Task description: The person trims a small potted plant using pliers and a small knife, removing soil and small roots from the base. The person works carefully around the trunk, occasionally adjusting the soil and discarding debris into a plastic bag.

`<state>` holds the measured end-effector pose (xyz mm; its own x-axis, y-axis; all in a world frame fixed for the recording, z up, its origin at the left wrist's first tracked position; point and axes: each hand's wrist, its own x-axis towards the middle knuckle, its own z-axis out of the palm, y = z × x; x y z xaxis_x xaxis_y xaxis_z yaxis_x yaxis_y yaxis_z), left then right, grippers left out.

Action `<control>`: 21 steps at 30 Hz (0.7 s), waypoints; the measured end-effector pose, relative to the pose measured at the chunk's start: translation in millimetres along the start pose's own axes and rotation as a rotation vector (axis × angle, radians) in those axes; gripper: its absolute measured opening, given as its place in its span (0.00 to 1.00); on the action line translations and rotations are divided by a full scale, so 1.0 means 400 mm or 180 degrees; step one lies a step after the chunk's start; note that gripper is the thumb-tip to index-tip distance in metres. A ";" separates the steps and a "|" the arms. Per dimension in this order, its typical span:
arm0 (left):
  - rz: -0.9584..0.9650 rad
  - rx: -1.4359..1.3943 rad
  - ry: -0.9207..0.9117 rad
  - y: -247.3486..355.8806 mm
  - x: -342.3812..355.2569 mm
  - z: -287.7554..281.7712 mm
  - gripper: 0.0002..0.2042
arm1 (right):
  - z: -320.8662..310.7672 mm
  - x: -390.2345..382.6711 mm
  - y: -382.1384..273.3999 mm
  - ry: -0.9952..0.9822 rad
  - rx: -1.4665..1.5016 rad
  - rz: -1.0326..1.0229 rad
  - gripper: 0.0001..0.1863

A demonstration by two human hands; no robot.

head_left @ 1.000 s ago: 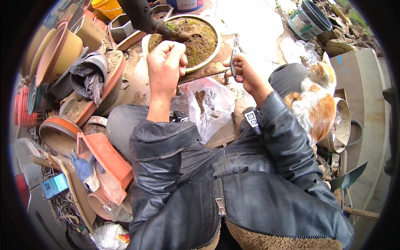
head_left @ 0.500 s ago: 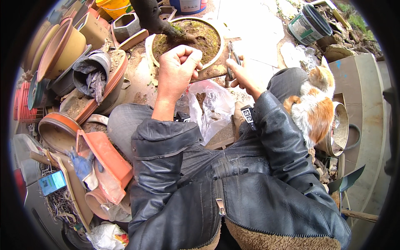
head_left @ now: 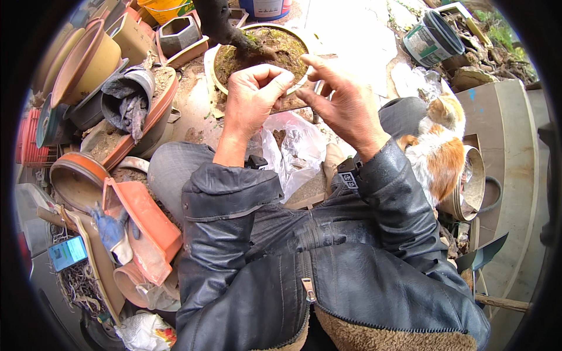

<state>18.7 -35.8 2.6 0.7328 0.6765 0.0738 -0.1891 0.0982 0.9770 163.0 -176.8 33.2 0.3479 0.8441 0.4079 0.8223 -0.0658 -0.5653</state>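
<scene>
My left hand point(head_left: 253, 98) is closed in a pinch in front of the round pot point(head_left: 209, 65); whatever lies between its thumb and fingertips is too small to make out. Close by on the right, my right hand point(head_left: 345, 104) has thumb and forefinger spread, with nothing visible between them. A dark, thick trunk point(head_left: 218, 26) rises from the mossy soil point(head_left: 281, 47) in the pot. Part of a dark tool point(head_left: 318, 89) shows behind my right hand, mostly hidden. Below the hands, a clear plastic bag point(head_left: 298, 149) lies between my legs.
Stacked flowerpots point(head_left: 88, 64) crowd the left side, with a blue-and-white glove point(head_left: 112, 234) and a phone point(head_left: 68, 253) nearer me. An orange-and-white cat point(head_left: 436, 149) sits against my right leg. A blade point(head_left: 483, 253) sticks out at the right. A bucket point(head_left: 433, 38) leans far right.
My right hand has let go of the pliers and moved left, up beside my left hand, its thumb and forefinger spread. My left hand keeps its pinch and has shifted slightly right.
</scene>
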 end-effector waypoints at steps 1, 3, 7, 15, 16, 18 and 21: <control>-0.0024 -0.0024 -0.0031 0.003 -0.001 0.001 0.06 | 0.003 0.006 -0.014 0.0071 -0.0033 -0.0246 0.29; -0.0041 -0.0057 -0.0108 0.010 -0.004 0.002 0.06 | 0.009 0.013 -0.032 0.0117 0.0009 -0.0318 0.23; -0.0060 -0.0197 -0.0315 0.015 -0.010 0.003 0.07 | 0.006 0.004 -0.055 0.0210 -0.0158 -0.0381 0.13; -0.0083 0.0384 -0.0208 -0.004 -0.007 -0.009 0.09 | -0.193 -0.042 -0.109 0.0849 -0.0570 -0.0746 0.06; -0.0106 0.0313 -0.0045 -0.005 -0.007 -0.011 0.09 | -0.264 -0.079 -0.100 0.0920 -0.1016 -0.0642 0.06; -0.0026 0.0244 0.0038 -0.003 -0.002 -0.018 0.10 | -0.404 -0.123 -0.065 0.1000 -0.1230 -0.0586 0.07; -0.0135 0.0171 0.0320 0.000 -0.004 -0.026 0.11 | -0.622 -0.191 0.011 0.1759 -0.2109 -0.0234 0.08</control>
<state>10.6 -29.4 0.4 0.6695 0.7426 0.0145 -0.1222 0.0908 0.9883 252.3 -374.1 177.9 0.3111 0.4902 0.8142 0.8844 -0.4628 -0.0593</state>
